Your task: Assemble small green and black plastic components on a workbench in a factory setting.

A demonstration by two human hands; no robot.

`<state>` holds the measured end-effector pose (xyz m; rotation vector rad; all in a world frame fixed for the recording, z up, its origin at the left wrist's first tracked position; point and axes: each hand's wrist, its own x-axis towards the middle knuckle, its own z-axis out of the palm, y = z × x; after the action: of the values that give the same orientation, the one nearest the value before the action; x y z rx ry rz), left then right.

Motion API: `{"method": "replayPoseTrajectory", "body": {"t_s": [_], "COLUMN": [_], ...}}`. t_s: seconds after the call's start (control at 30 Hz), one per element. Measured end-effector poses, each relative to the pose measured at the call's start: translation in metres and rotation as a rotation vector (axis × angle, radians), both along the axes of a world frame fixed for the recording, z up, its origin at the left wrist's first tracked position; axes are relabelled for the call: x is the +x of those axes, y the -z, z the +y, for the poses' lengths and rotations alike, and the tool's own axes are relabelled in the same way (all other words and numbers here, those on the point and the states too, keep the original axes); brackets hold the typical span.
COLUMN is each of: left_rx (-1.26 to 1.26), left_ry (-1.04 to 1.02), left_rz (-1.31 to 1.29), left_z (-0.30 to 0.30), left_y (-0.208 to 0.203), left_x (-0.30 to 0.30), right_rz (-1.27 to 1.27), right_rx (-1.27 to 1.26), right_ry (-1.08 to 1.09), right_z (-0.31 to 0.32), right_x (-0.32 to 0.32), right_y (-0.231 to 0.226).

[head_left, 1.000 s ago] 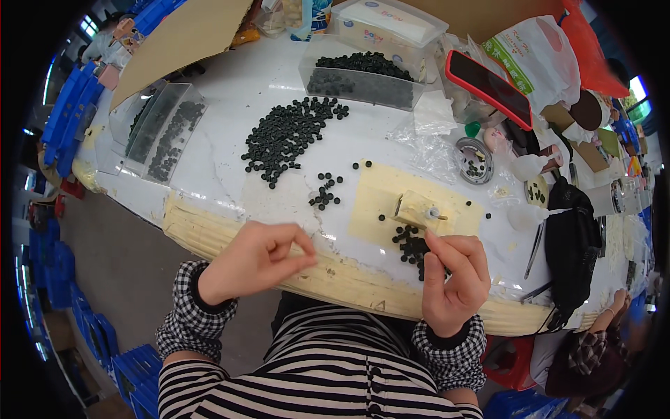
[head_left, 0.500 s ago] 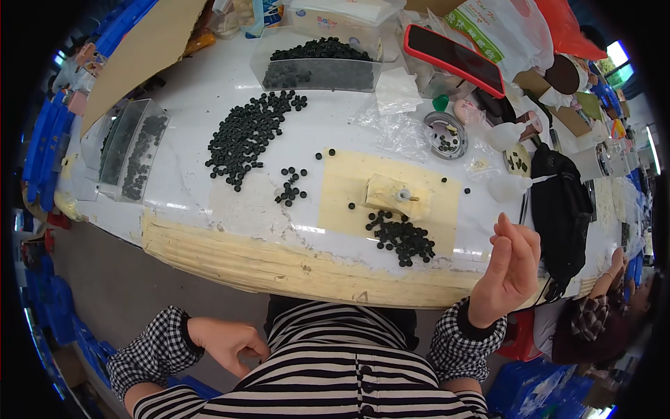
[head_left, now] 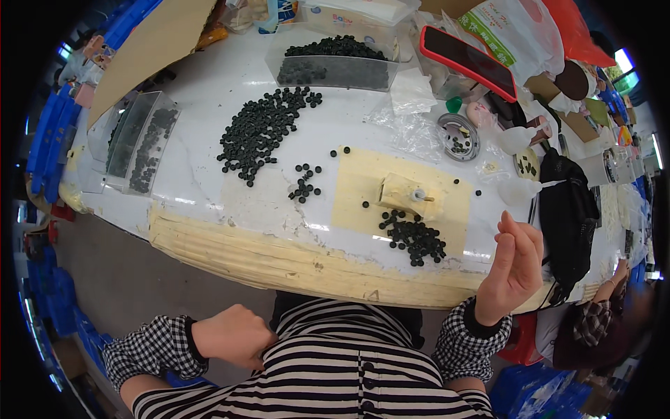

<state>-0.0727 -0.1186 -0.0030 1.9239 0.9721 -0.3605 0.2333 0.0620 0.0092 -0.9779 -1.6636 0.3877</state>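
My right hand (head_left: 513,262) is raised over the table's front edge, palm up. Its thumb and fingertips are pinched together; anything between them is too small to make out. In front of my striped shirt, my left hand (head_left: 234,336) is curled closed with its back showing, so its fingers and whatever they may hold are hidden. Left of my right hand lies a heap of small round black parts (head_left: 419,241). Just behind that heap, a small tape-wrapped block (head_left: 399,193) with a metal pin (head_left: 419,195) on it stands on a yellow sheet (head_left: 352,183).
A larger pile of black parts (head_left: 258,133) lies at centre left, with clear bins (head_left: 335,72) behind it and at the left. A red-cased phone (head_left: 467,61), a round dish (head_left: 458,137), a squeeze bottle (head_left: 518,190) and a black pouch (head_left: 569,209) crowd the right. Another person's hand (head_left: 620,271) shows far right.
My left hand has turned and risen slightly, now showing its back against my shirt. My right hand keeps its pinch. The whole view has shifted a little.
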Motion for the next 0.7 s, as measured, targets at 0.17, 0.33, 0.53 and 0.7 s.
{"method": "replayPoseTrajectory", "body": {"t_s": [0.17,0.33,0.53,0.7], "left_rx": [-0.011,0.304,0.325,0.068], "left_ry": [0.203,0.153,-0.003,0.005], "left_rz": [0.022,-0.172,-0.142,-0.146], "left_z": [0.004,0.007,0.001,-0.001], "left_y": [-0.007,-0.011,-0.013,-0.026], "left_x": [0.003,-0.001,0.0,-0.013], "right_rz": [-0.042,-0.055,-0.079,-0.055], "right_rx": [-0.013,-0.017,-0.033,-0.064], "right_ry": [-0.006,0.016,0.031,0.035], "right_z": [-0.004,-0.003,-0.001,0.004], "right_x": [0.0,0.003,0.005,0.005], "right_y": [-0.001,-0.001,0.003,0.008]}}
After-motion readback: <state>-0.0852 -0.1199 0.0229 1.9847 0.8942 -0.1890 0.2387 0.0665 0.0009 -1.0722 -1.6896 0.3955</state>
